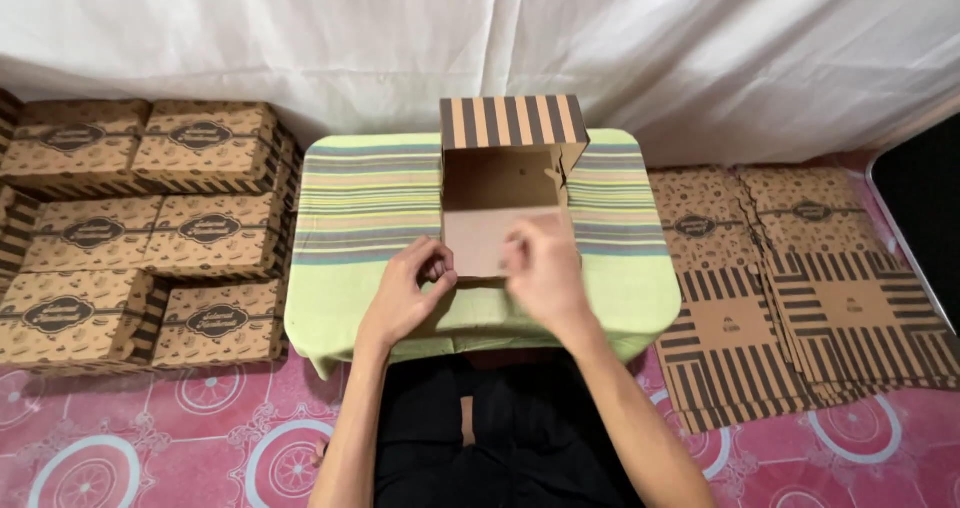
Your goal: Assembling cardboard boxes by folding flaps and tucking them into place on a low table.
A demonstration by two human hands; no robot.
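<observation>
On the far left, stacked against the white cloth backdrop [480, 38], sit the finished boxes [145, 228], closed and packed side by side on the pink patterned floor mat [150, 438], so there is little spare room on that side; the left hand [408, 293] curls at the near left corner of the half-folded box [505, 193], its fingers [435, 268] bent narrow and pinching what looks like the front flap, though the exact grip is partly hidden; the box stands at the middle of the small bench under a striped green cloth [350, 198], its striped lid upright at the back; the right hand [545, 268] presses on the front flap, fingers close together, blurred; the fold likely goes best with both corners pushed in evenly so the tabs seat square; the bench edge lies just beneath the wrists; to the right the flat unfolded boxes [790, 288] lie fanned on the mat, within easy reach.
</observation>
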